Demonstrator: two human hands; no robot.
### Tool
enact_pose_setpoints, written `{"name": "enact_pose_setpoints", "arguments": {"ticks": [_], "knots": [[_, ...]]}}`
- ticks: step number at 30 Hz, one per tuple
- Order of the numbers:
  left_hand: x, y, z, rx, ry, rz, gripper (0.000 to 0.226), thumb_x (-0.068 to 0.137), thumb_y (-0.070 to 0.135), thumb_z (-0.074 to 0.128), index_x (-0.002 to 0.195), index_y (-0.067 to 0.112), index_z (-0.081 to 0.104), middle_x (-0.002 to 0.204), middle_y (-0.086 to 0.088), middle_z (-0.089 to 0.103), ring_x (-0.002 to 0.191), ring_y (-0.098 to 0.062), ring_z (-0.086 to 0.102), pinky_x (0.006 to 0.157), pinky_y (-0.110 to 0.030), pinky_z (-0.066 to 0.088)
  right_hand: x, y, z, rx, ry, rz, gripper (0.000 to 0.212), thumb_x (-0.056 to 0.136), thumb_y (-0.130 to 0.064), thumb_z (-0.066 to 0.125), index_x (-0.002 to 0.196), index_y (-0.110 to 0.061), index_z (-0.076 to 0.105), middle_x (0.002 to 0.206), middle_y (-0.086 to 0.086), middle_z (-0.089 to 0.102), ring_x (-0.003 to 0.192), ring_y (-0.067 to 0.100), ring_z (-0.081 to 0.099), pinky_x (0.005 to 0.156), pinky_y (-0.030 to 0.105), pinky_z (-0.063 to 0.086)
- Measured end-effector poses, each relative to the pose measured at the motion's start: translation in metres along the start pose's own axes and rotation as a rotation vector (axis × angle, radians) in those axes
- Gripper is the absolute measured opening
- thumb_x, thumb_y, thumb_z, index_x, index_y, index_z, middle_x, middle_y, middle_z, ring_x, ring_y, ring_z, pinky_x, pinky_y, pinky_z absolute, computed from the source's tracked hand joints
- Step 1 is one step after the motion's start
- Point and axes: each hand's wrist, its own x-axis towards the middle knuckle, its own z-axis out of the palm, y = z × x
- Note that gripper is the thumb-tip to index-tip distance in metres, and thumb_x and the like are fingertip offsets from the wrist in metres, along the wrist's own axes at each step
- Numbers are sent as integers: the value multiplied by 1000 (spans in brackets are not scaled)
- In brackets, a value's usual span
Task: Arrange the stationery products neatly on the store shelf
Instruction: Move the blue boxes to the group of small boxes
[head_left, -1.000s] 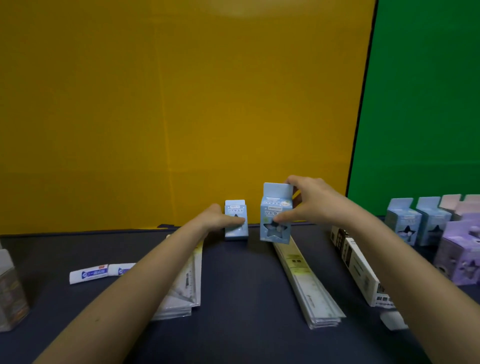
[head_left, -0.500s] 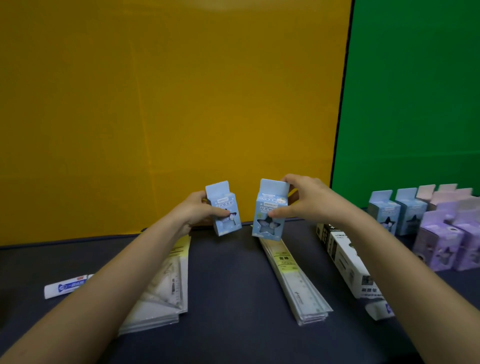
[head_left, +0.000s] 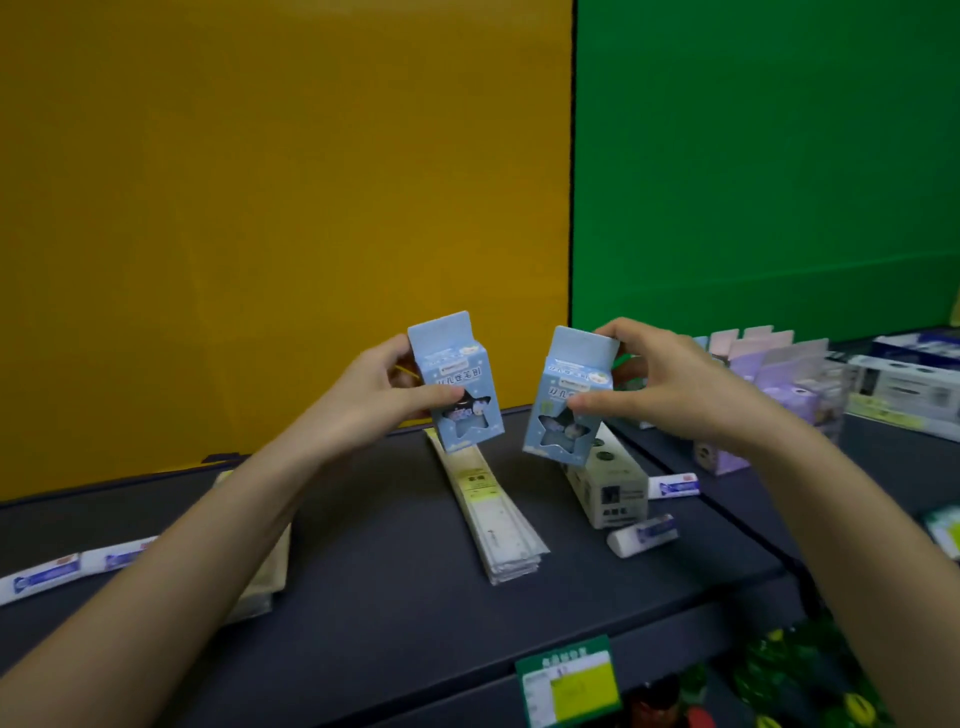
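Both pale blue boxes, the left box (head_left: 457, 384) and the right box (head_left: 563, 400), look like matt printed cardboard with clear star windows. The ruler packs (head_left: 498, 514) are glossy clear plastic. The dark shelf (head_left: 395, 587) looks smooth and matt.

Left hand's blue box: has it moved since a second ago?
Yes. The blue box stood on the shelf left of the ruler stack; now lifted over the stack's far end.
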Motion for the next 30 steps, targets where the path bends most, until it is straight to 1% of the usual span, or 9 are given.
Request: {"name": "enact_pose_setpoints", "arguments": {"ticks": [2,3,8,10,13,18,23,27,30], "knots": [[2,10,18,69,3,38,42,73,10,72,113,12,58,111,-16,66,89,-20,62,90,-43,51,-8,9,-16,-2,22,-7,42,71,-30,75,105,-19,52,104,1,66,90,15,66,75,41,56],[4,16,27,90,9,57,41,72,11,73,111,11,60,109,-16,67,87,-20,58,91,-44,48,-11,14,-26,3,35,-12,42,71,-29,75,105,-18,53,103,-1,65,89,15,67,75,42,56],[24,40,75,164,46,111,37,63,25,81,96,23,65,101,-10,69,78,-18,53,85,-44,48,-12,46,-80,19,71,-48,41,70,-27,76,104,-17,55,105,1,67,90,19,69,77,42,55],[36,48,95,147,78,106,32,64,24,80,91,26,63,100,-9,69,78,-18,55,82,-44,50,-6,61,-104,24,84,-76,40,69,-26,77,101,-16,56,102,3,69,90,20,69,80,48,55],[57,60,126,145,119,110,28,67,19,78,88,23,60,96,-10,68,72,-20,59,76,-47,52,10,87,-141,29,86,-118,39,68,-26,78,99,-15,56,101,4,70,91,23,69,79,44,56],[87,68,170,259,154,46,33,67,17,78,95,11,62,94,-7,68,82,-32,66,76,-45,52,42,131,-179,32,54,-187,43,64,-33,76,99,-15,58,101,6,70,94,25,67,89,51,51],[108,68,192,346,111,-42,34,67,23,78,96,12,64,99,-4,66,76,-24,63,68,-34,46,70,161,-192,-5,-1,-234,37,70,-26,77,100,-14,60,99,4,70,95,21,65,85,34,48],[120,65,202,388,67,-79,32,67,24,79,93,14,64,97,-3,67,80,-28,66,69,-35,47,89,178,-195,21,-137,-233,31,71,-24,76,96,-16,60,98,3,71,88,17,64,89,36,48],[127,61,207,376,40,-100,26,66,21,80,85,18,62,91,-1,66,67,-20,63,59,-23,45,102,188,-192,29,-187,-262,31,70,-24,77,95,-17,60,98,5,71,90,23,65,92,41,49]]}}
